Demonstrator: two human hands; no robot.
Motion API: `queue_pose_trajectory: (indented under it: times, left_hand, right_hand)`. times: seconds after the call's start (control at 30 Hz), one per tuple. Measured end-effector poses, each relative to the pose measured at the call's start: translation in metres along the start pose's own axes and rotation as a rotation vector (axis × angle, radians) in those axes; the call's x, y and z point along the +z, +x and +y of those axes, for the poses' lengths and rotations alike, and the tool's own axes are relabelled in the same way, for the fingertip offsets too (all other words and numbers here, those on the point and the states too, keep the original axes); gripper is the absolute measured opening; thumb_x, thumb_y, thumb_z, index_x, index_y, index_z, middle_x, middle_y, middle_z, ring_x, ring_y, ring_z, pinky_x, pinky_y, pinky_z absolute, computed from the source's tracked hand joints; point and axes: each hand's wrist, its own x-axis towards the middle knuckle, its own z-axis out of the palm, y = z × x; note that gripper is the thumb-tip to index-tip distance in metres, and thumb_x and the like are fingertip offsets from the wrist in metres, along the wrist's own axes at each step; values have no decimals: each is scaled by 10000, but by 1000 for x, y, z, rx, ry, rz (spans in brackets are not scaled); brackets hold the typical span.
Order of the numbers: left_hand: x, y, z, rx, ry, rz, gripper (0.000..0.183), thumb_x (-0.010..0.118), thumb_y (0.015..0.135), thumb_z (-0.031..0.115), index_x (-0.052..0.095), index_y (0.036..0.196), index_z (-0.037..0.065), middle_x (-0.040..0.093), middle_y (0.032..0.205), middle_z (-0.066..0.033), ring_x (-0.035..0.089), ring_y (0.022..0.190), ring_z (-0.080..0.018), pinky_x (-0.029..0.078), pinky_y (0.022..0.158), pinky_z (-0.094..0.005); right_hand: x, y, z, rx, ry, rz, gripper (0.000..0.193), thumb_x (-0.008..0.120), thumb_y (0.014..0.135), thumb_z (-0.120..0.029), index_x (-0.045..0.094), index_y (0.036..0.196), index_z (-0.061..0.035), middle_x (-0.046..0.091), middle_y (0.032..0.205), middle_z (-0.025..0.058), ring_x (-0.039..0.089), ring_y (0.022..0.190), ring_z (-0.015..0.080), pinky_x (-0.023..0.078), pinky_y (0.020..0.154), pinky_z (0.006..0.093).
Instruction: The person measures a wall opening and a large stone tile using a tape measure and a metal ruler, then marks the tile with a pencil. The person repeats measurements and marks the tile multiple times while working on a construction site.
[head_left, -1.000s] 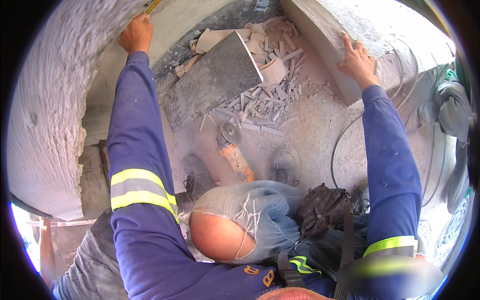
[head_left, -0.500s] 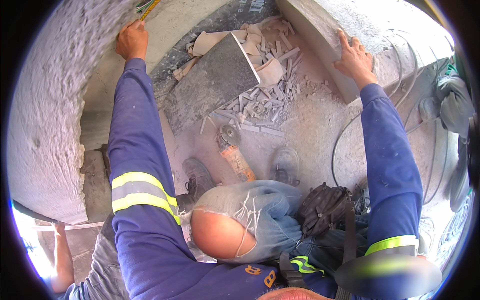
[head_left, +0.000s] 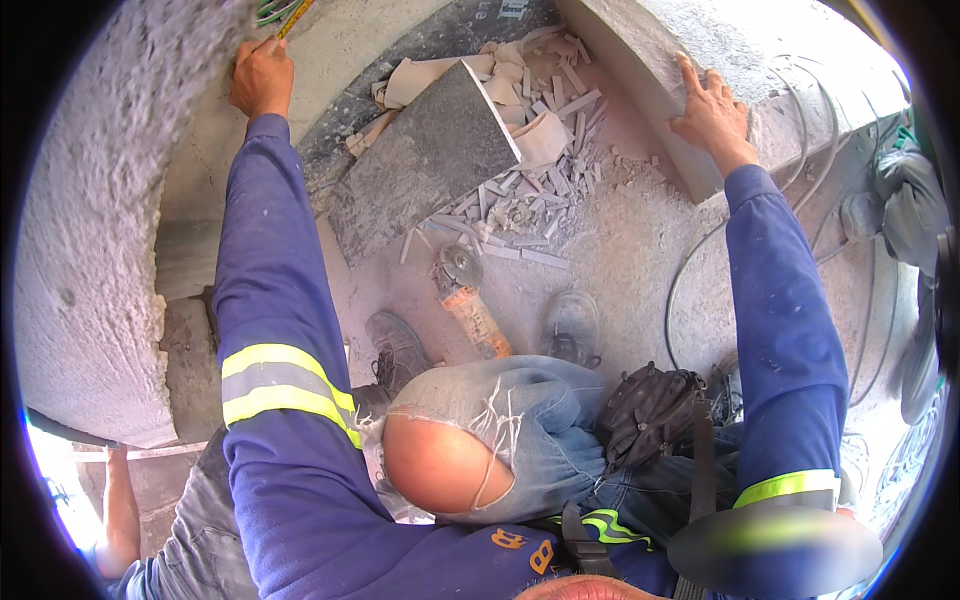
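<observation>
My left hand [head_left: 262, 80] reaches to the far left, against the pale concrete ledge [head_left: 345, 50]. Its fingers are curled closed at the end of a yellow tape measure [head_left: 294, 18], whose blade runs up toward the top edge. The tape's case is not visible. On the far right, my right hand [head_left: 713, 118] rests with spread fingers on the edge of a concrete block [head_left: 640, 85], holding nothing. Between my arms, a dusty angle grinder [head_left: 474, 315] with an orange body lies on the floor near my shoes.
A grey slab [head_left: 430, 165] leans amid cut strips [head_left: 545, 195] and broken pieces. Cables [head_left: 672, 300] loop over the floor and block on the right. A rough wall [head_left: 90, 220] rises at the left. Another person's arm [head_left: 118, 510] shows at the lower left. A black bag [head_left: 648, 415] hangs by my leg.
Both hands keep their places, with only a slight shift of the view. The grinder and slab have not moved.
</observation>
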Motion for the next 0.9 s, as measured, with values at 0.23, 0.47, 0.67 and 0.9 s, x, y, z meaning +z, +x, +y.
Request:
queue_pose_trajectory:
  times: [0.23,0.47,0.67,0.9]
  left_hand:
    - [0,4,-17,73,41,29,279,694,1035,406,808,1269,305,781,1194,-36,736,1129,-360,591,898,-552]
    - [-17,-4,18,0,49,-24,242,737,1012,377,838,1210,283,758,1201,19,725,1126,-305,582,865,-533]
    - [-13,-1,8,34,61,23,230,772,989,353,844,1199,293,713,1193,53,708,1126,-267,581,850,-520]
    - [-7,-1,-5,45,47,16,219,759,992,363,842,1184,299,727,1198,54,706,1140,-269,585,860,-525]
  right_hand:
    - [-13,-9,-11,5,61,-3,961,709,931,-197,237,1758,-326,392,1701,251,417,1574,423,378,1249,592]
    - [-2,-8,1,12,87,34,1109,882,850,-317,236,1750,-361,394,1705,219,444,1550,410,429,1187,574]
    - [-13,-15,-6,10,136,13,1031,798,895,-171,245,1754,-309,399,1685,246,397,1583,422,349,1258,611]
    - [-15,-12,-9,5,138,4,1012,792,908,-237,244,1755,-319,385,1707,236,409,1576,414,361,1241,603]
